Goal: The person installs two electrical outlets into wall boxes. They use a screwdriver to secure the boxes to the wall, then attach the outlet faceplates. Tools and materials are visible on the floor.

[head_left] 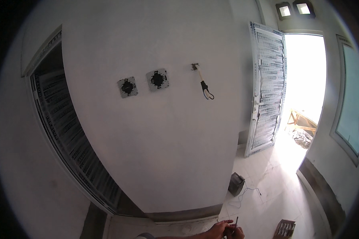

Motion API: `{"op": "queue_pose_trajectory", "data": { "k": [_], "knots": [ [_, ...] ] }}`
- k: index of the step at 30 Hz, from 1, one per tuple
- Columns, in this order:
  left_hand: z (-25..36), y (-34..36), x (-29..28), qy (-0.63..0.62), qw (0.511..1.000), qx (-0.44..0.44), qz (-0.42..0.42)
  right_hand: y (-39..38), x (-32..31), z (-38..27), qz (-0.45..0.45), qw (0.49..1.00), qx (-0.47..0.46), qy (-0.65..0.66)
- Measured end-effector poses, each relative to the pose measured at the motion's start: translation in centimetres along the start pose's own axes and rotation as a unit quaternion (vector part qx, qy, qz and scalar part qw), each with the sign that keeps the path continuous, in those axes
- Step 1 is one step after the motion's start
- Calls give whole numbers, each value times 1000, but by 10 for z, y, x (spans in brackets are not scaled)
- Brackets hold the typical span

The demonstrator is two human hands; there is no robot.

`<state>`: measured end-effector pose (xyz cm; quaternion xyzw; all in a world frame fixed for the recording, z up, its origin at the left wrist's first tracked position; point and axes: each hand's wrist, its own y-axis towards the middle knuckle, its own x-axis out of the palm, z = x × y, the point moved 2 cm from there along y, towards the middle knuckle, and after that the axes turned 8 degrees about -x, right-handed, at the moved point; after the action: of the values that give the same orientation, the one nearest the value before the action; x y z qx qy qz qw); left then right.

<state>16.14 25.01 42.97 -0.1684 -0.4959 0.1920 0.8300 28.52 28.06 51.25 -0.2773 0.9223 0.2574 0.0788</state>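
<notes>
At the bottom edge, my left hand [218, 229] is closed, its fingers pressed together beside my right hand; what it holds is hidden. My right hand [237, 233] is closed around a thin, rod-like tool [236, 222] that points upward, perhaps a screwdriver. Both hands are low in front of the white wall [155, 139]. On that wall above them are two grey square plates [128, 93] [163, 84] with dark centres, and a pale cable [199, 73] hangs from a small opening, its black-wrapped end looped.
A wrapped door [266, 87] stands open to a bright exterior with a wooden frame [303, 118]. On the tiled floor [259, 167] are a black case [236, 184] with a thin cord and a compartmented tray [285, 229]. A dark doorway [79, 147] is at left, a window [345, 103] at right.
</notes>
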Motion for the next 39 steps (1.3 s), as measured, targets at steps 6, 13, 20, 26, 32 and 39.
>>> {"op": "queue_pose_trajectory", "data": {
  "k": [6, 13, 20, 26, 32, 39],
  "knots": [
    [32, -12, -9, 15, 999, 21, -26, 22, 18, -37, 16, 997, -68, -33],
    [108, -101, 12, 679, 670, 300, 3, 50, 57, -72, -80, 988, -76, -112],
    [172, -107, -36, 103, 981, 105, 124, 65, 96, -84, -29, 994, -97, -33],
    [363, -232, 66, 437, 668, 583, 154, 90, 124, -91, -15, 985, 111, 134],
    [531, -336, 197, 632, 39, 712, 303, 202, 138, -228, -17, 967, -252, 31],
    [565, -345, 248, 717, 15, 609, 338, 331, 148, -362, 70, 897, -435, 32]
  ]
}}
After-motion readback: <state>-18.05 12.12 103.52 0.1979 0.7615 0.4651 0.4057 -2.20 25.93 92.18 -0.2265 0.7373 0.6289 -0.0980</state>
